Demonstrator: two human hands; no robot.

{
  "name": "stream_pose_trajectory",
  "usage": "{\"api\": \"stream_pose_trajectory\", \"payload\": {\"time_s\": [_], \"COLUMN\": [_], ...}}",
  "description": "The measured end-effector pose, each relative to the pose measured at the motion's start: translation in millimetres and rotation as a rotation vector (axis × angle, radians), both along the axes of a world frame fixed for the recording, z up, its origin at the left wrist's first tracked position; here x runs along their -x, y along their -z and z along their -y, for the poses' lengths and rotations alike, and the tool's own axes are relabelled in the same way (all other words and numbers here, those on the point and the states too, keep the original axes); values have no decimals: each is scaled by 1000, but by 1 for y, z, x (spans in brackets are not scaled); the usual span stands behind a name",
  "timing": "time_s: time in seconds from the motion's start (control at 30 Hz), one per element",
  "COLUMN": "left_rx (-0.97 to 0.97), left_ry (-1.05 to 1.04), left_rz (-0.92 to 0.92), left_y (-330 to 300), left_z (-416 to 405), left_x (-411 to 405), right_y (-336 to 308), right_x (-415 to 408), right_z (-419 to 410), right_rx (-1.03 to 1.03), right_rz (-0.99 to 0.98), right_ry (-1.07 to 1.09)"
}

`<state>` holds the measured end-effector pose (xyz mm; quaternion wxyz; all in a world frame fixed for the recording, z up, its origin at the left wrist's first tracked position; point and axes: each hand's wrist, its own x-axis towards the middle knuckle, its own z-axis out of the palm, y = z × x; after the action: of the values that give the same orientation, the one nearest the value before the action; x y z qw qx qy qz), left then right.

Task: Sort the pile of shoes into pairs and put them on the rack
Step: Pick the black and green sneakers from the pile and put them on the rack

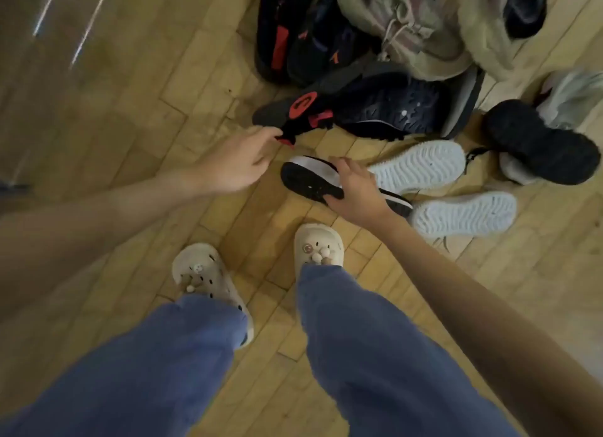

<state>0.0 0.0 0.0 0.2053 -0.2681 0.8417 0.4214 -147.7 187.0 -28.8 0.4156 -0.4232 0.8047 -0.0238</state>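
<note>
On the wooden parquet floor [137, 116], just ahead of the person's feet, lies the pile of shoes [385, 61], still unsorted and loosely heaped. The right hand [354, 191] has its fingers [346, 167] curled over the edge of a black-soled sneaker with a white midsole [310, 178], gripping it near the middle where it lies on its side. The left hand [238, 162] reaches toward a dark sandal with red straps and a round red logo [293, 113], and its fingertips [272, 133] pinch the black and red strap at the near end. Beside the held sneaker, two pale shoes with white ridged soles [421, 165] lie upturned, one behind the other. Farther back sit a dark navy shoe sole-up [391, 107], black and red sandals [284, 35] and a beige laced sneaker [401, 28]; to the right a black shoe [541, 139] rests on a grey one. The person wears cream clogs with charms [318, 247] and blue trousers [375, 355]. The step in hand appears to be picking and matching: each hand is taking a different shoe, so these two are not a pair. The next move likely calls for finding the mate of one of them in the heap. No rack is in view, so I cannot tell where it stands.
</note>
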Motion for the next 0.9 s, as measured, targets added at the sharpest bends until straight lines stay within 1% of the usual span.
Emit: {"api": "stream_pose_trajectory", "payload": {"time_s": [0.07,0.13,0.23,0.3,0.37,0.43,0.53,0.63,0.7,0.73,0.8,0.9], "left_rx": [-18,-12,-47,-84,-150,-233,-362,-372,-367,-380,-473,-672], "left_ry": [-12,-2,50,46,14,-30,-112,-131,-148,-172,-268,-316], "left_rz": [-71,-103,-121,-136,-160,-174,-150,-138,-68,-11,79,68], "left_y": [17,31,53,62,66,64,55,47,41,37,30,18], "left_z": [7,11,17,20,24,28,34,40,43,44,48,60], "left_x": [4,7,8,9,12,15,27,36,39,40,38,32], "right_y": [21,37,54,55,49,38,12,-9,-21,-29,-47,-73], "right_x": [-3,-4,5,18,26,34,40,33,24,20,14,13], "right_z": [5,11,24,30,33,33,40,56,65,69,74,81], "right_rx": [84,77,14,35,101,171,271,334,380,402,439,557], "right_rz": [-58,-97,-35,10,26,58,93,61,40,16,-95,-324], "right_ry": [-2,-42,-144,-157,-153,-103,-67,-101,-155,-193,-261,-334]}}
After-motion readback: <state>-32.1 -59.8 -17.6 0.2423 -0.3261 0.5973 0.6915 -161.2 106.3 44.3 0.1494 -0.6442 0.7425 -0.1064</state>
